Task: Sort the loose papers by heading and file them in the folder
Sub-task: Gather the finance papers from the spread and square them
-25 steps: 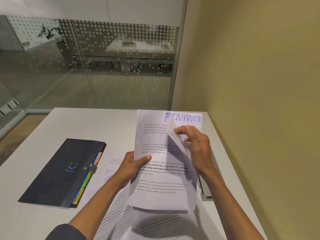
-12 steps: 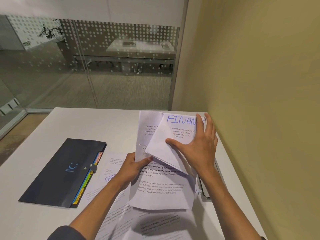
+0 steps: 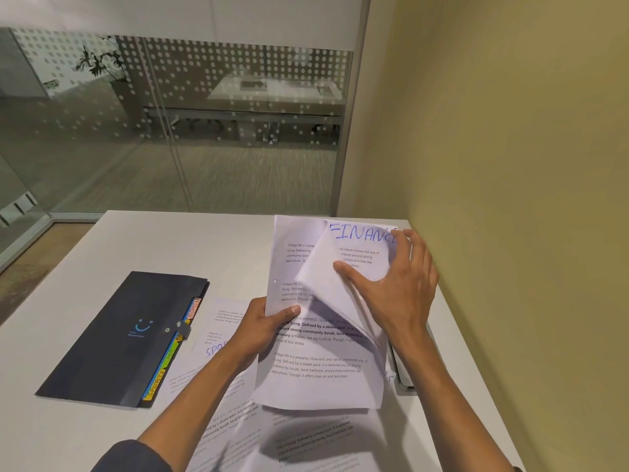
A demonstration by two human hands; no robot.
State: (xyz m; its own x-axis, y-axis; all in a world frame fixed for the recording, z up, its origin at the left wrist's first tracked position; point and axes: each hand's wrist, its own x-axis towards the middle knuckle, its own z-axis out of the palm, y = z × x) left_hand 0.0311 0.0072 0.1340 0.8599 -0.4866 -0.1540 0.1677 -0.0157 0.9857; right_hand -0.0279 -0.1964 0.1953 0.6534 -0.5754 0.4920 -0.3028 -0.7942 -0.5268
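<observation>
You're early in the sort, by the look of it. Your left hand (image 3: 262, 330) has its grip pinched on the left edge of the raised stack of papers (image 3: 323, 362), thumb on the front. Your right hand (image 3: 394, 294), fingers straight, peels back the top sheet (image 3: 340, 284) to show a FINANCE heading. More sheets (image 3: 224, 321) lie loose on the counter (image 3: 187, 240) (one reads SPO…), and the folder (image 3: 119, 338) sits shut to the left with nothing visibly filed, so nearly all the filing remains

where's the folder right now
In the head view, the dark folder lies closed on the table's left side, left of the left hand, partly over the loose papers.
</observation>
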